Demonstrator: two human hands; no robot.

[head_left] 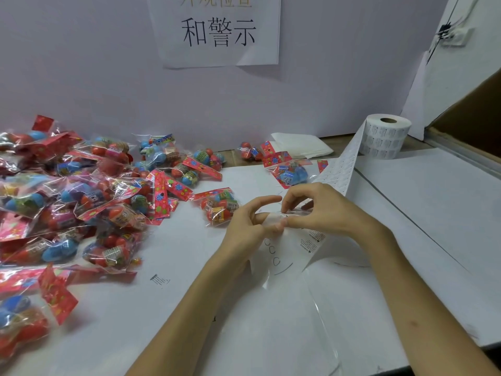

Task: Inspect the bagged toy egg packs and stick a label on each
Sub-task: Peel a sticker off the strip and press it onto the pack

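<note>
1. Hands: from my remote desk I see the left hand (pixel 250 223) and right hand (pixel 322 210) meeting over the mid table (pixel 189 308), fingertips touching.
2. Grip, L: thumb and curled fingers pinch the label strip (pixel 344 169); index finger sticks out straight above it.
3. Grip, R: thumb and index pinch the same strip from the other side. A pale see-through patch sits between the two pinches; I can't tell if it's a label lifted off the backing.
4. Strip path: runs from the label roll (pixel 387 137), standing upright at the rear R by the wall (pixel 81 63), down to the hands, then on toward me as shiny backing with a few printed labels showing.
5. Task items, main lot: pile of egg packs (pixel 67 199) fills the L side of the table, none in hand.
6. Bag contents: each clear bag holds red and blue plastic eggs w/ printed bands, topped by a red flowered card.
7. Loose bags: single pack (pixel 219 207) just L of the left hand; second pack (pixel 290 172) behind the hands; third pack (pixel 249 150) near the wall.
8. Other: folded white sheets (pixel 301 149) beside the third pack; cardboard box (pixel 474 109) at far R, inside not visible; paper sign (pixel 219 31) w/ Chinese text on the wall.
</note>
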